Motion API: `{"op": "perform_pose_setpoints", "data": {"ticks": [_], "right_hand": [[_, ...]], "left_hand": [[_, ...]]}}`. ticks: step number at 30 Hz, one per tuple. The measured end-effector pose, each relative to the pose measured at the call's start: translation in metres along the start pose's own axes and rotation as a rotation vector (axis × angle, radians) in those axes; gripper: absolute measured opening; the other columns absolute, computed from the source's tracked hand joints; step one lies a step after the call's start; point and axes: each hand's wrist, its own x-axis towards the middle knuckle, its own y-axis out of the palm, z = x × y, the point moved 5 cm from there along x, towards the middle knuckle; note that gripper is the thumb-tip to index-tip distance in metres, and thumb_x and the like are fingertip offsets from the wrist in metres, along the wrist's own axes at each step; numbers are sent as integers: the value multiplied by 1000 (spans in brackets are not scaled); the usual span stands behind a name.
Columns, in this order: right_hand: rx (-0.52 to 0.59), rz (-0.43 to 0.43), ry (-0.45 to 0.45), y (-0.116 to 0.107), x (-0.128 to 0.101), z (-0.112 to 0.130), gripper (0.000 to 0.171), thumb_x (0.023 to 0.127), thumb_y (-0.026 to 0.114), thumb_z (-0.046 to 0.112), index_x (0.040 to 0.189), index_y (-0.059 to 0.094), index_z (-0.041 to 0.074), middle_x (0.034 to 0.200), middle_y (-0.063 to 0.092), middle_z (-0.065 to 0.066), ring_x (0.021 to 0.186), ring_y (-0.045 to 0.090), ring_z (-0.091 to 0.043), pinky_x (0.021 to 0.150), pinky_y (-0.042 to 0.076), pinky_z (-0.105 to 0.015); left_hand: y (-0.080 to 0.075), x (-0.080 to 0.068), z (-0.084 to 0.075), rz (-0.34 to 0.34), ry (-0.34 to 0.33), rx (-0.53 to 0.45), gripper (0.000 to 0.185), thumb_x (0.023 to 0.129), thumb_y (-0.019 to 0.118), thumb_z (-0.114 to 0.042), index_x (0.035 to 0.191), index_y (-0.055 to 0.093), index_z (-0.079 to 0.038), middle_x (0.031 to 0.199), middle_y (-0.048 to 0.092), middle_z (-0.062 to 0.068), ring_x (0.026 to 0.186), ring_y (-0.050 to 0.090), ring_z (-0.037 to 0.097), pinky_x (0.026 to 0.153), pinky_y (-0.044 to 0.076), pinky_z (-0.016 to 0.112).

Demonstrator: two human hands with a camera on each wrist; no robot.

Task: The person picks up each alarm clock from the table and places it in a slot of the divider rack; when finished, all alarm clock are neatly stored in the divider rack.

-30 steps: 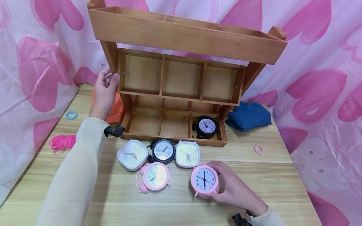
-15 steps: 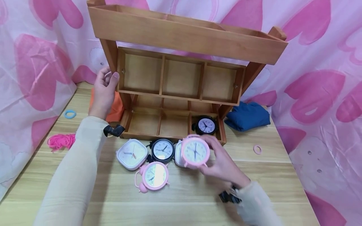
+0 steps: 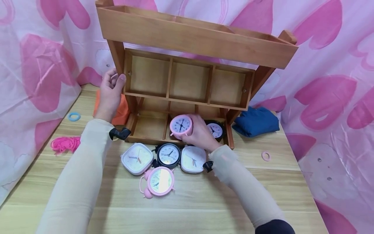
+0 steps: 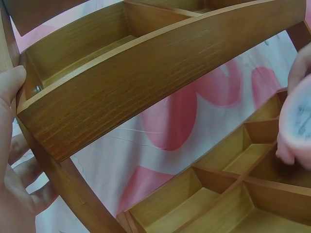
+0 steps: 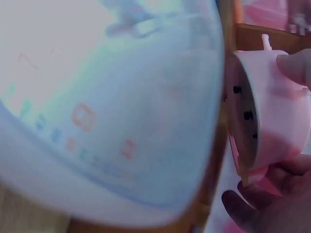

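My right hand (image 3: 200,134) holds a round pink alarm clock (image 3: 181,125) over the middle compartment of the lowest tray of a wooden tiered rack (image 3: 195,35). The right wrist view shows thumb and fingers on opposite sides of this clock (image 5: 279,111), its back with small black knobs visible. My left hand (image 3: 111,92) grips the rack's left upright, thumb at the middle tray's end and fingers behind. A black alarm clock (image 3: 215,130) sits in the lowest tray's right compartment, partly hidden by my right hand.
Before the rack lie a white square clock (image 3: 137,158), a black clock (image 3: 168,155), another white clock (image 3: 193,159) and a pink twin-bell clock (image 3: 160,181). Orange cloth (image 3: 121,110) and blue cloth (image 3: 256,122) flank the rack. Pink string (image 3: 65,144) lies left.
My right hand has lifted the pink alarm clock from the table and carried it forward and left to the lowest tray. My left hand stays on the rack.
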Motion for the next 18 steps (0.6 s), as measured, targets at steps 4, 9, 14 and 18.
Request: {"op": "perform_pose_setpoints", "data": {"ticks": [4,9,14,18], "right_hand": [[-107,45,5,11,8,-2,85,72,87,39,140,42,14,133,50,-4,121,49,-22,108,43,-45],[-208,167,-12,15,9,1,78,78,83,33,140,43,8,133,52,-10,123,49,-25,114,36,-46],[-221,244,-17,7,5,2,75,84,78,30,145,41,5,145,47,-14,133,46,-29,117,35,-45],[-172,231,33,-5,0,1,79,87,75,36,151,36,11,153,40,-10,140,40,-29,117,34,-49]], "left_hand": [[-1,-1,-1,-3,-4,5,44,98,60,-36,137,46,-25,151,46,4,140,41,19,122,26,42],[-3,-2,-1,-9,-30,30,45,97,59,-39,138,45,-26,152,45,2,142,40,19,122,25,45],[-4,-3,-2,-15,-20,13,45,97,60,-38,138,46,-25,151,46,3,140,41,19,122,26,43],[-5,-3,-3,-16,-9,-4,44,97,60,-37,137,47,-25,150,47,3,139,42,18,122,26,41]]}}
